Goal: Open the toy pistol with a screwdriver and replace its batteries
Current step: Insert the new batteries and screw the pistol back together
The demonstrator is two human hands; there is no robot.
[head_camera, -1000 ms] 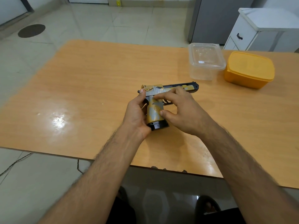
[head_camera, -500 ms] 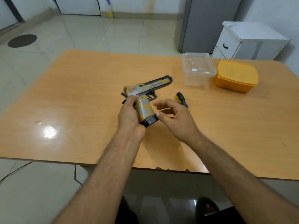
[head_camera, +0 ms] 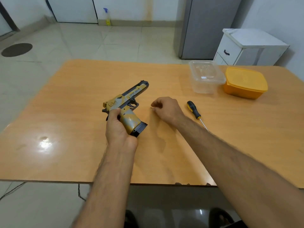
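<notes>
The toy pistol (head_camera: 126,106) is being gripped by the left hand (head_camera: 118,129); bare table (head_camera: 65,112) is lying leftward. The right hand (head_camera: 166,107) is being kept curled, possibly pinching something tiny, beside the screwdriver (head_camera: 194,111). Beyond, a lidded clear container (head_camera: 205,76) and an orange container (head_camera: 245,82), contents untellable.

A wooden table (head_camera: 69,112) carries a screwdriver (head_camera: 195,112), a clear lidded container (head_camera: 205,78) and a yellow container (head_camera: 245,82).

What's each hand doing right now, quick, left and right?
Left hand: fingers curled round the toy pistol at its grip.
Right hand: fingers curled beside the screwdriver, maybe pinching something tiny; cannot tell.
</notes>
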